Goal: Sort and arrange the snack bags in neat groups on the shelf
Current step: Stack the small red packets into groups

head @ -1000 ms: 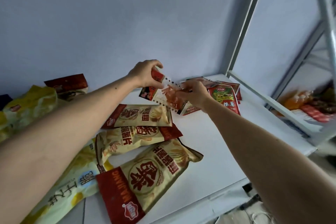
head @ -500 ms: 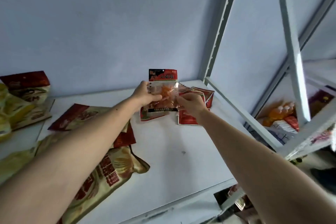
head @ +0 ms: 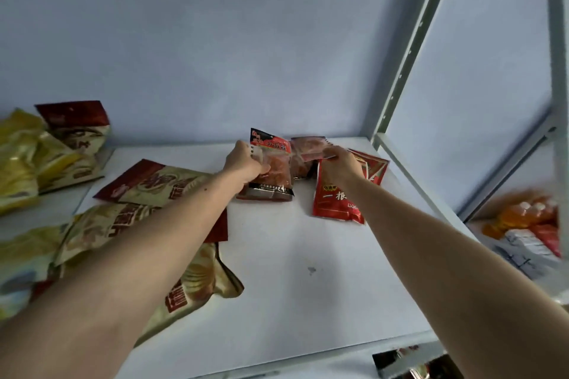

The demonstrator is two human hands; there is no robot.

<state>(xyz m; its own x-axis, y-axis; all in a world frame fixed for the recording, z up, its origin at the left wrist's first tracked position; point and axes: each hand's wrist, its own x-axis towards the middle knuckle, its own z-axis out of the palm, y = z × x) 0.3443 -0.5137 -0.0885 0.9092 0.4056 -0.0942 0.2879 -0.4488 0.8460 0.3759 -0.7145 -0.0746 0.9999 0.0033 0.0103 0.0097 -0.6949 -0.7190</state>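
On the white shelf, near the back wall, my left hand grips a small clear snack packet with a red and black header, held upright. My right hand pinches a second small reddish packet just right of it. Below my right hand lies a red sachet with white characters, and more red sachets are fanned out behind the hand. Large cream-and-red chip bags lie flat on the left, partly under my left forearm.
Yellow and red bags pile up at the far left on the adjoining shelf board. A white metal upright and a rail bound the shelf on the right. Beyond it, orange bottles and packets sit on another shelf.
My hands have drawn apart: the left keeps the upright packet, the right now holds a separate reddish packet. The view has shifted, showing more of the red sachets on the shelf.
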